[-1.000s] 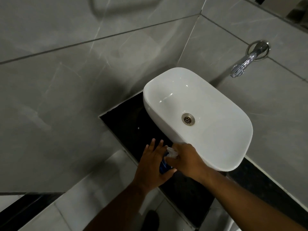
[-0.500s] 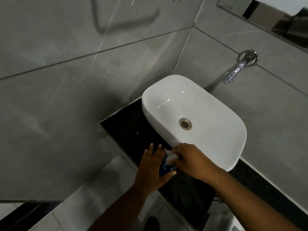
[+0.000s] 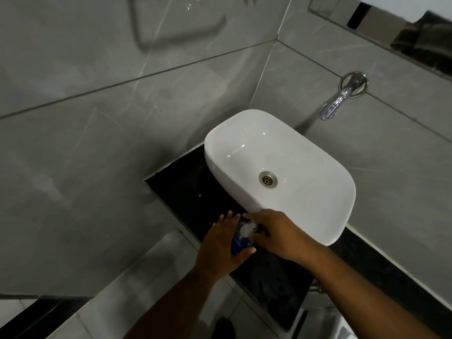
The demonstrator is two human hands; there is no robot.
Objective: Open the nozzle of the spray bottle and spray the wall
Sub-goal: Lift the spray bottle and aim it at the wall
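Note:
A blue spray bottle with a white spray head stands on the black counter just in front of the white basin. My left hand wraps around the bottle's body from the left, thumb below it. My right hand comes from the right, and its fingertips pinch the white nozzle end of the spray head. The grey tiled wall rises to the left and behind the counter.
A white oval basin with a metal drain sits on the counter. A chrome tap sticks out of the right wall above it. A mirror edge shows at top right. Pale floor tiles lie below the counter's left edge.
The view has tilted up and the basin sits lower in frame. Both hands stay on the bottle; the right fingers have shifted on the white spray head, which now shows more.

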